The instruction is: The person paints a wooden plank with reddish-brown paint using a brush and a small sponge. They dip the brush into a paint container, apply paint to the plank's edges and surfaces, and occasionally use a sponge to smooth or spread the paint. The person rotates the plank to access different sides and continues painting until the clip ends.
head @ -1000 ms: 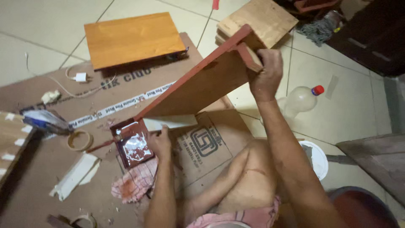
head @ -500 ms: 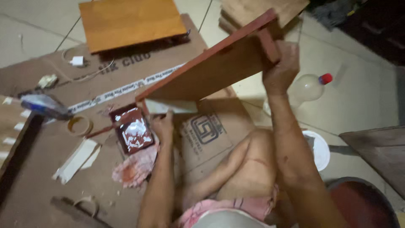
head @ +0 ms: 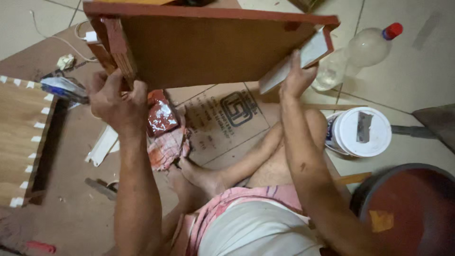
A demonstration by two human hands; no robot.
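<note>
A reddish-brown wooden board (head: 208, 47) with raised edge strips is held up in front of me, its flat face toward the camera. My left hand (head: 113, 99) grips its left edge strip. My right hand (head: 296, 78) holds the board's right end, fingers on a pale strip (head: 296, 59) at that edge. Below the board a red plastic packet (head: 161, 116) and a red-stained rag (head: 166, 149) lie on a flattened cardboard sheet (head: 222, 128). My bare legs are folded on the cardboard.
A clear plastic bottle with a red cap (head: 360, 47) lies at the right. A white tub (head: 362, 132) stands beside my knee, a dark red round stool (head: 412, 208) behind it. A wood-grain panel (head: 21, 137) lies left, with a white strip (head: 102, 144) and a charger cable (head: 71, 42).
The board has swung from a slant to level and closer to the camera. My left hand has risen from near the packet to the board's left edge.
</note>
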